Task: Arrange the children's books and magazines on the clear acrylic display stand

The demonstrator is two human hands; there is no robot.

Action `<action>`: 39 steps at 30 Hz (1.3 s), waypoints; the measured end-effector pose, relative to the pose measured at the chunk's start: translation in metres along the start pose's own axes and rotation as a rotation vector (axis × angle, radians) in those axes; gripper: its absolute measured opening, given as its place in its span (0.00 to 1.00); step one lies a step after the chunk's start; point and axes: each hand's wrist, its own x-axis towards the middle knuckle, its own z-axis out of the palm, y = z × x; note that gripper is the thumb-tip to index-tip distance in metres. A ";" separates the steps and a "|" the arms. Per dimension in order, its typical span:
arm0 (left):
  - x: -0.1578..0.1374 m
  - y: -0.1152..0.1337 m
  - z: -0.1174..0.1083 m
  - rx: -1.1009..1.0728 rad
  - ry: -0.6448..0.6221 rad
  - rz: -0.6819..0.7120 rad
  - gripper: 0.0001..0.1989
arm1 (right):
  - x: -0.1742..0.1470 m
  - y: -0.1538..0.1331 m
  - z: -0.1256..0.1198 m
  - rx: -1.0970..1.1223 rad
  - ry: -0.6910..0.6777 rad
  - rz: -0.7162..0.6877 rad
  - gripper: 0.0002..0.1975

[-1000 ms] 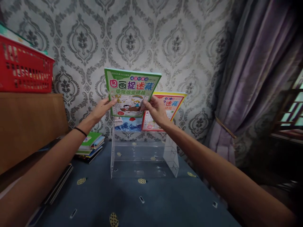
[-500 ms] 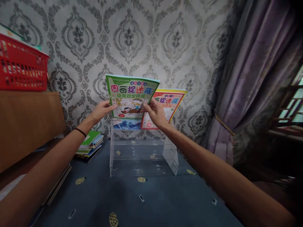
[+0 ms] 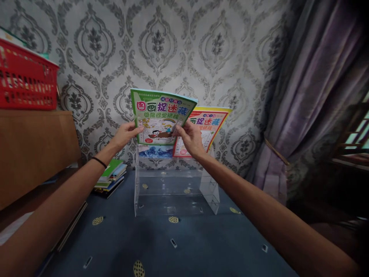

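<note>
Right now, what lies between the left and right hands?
The green-covered book, its opposite sides held by the left hand and right hand, as the head view shows.

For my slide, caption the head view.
Left hand and right hand hold a green book at a clear rack.

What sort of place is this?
Likely a room in a home: patterned wallpaper, a tied-back curtain, and a table with a printed cloth.
</note>
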 end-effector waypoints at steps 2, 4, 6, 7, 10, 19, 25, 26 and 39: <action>0.001 0.000 0.001 -0.012 -0.002 -0.002 0.31 | 0.000 0.001 0.000 0.000 0.007 0.002 0.21; 0.001 -0.001 0.001 -0.032 -0.014 -0.005 0.32 | -0.001 0.002 -0.001 -0.002 0.014 -0.001 0.21; 0.000 -0.002 0.001 -0.069 -0.036 -0.005 0.32 | -0.002 0.002 -0.001 -0.011 0.021 -0.007 0.20; -0.001 -0.002 0.002 -0.095 -0.045 0.001 0.32 | -0.002 0.001 -0.001 -0.019 0.027 -0.013 0.20; -0.003 -0.005 0.002 -0.205 -0.029 0.031 0.33 | 0.000 -0.003 0.000 -0.039 0.048 -0.047 0.20; 0.003 -0.024 -0.005 -0.319 0.027 -0.100 0.27 | 0.005 -0.013 -0.001 -0.084 0.068 -0.085 0.18; 0.015 -0.030 -0.002 -0.141 -0.116 -0.198 0.23 | 0.003 -0.014 -0.002 -0.051 0.090 -0.073 0.20; 0.016 -0.031 -0.002 -0.135 -0.139 -0.212 0.23 | 0.003 -0.013 -0.002 -0.050 0.087 -0.069 0.21; 0.017 -0.038 -0.002 -0.149 -0.184 -0.193 0.28 | 0.000 -0.007 -0.002 -0.021 0.081 -0.015 0.21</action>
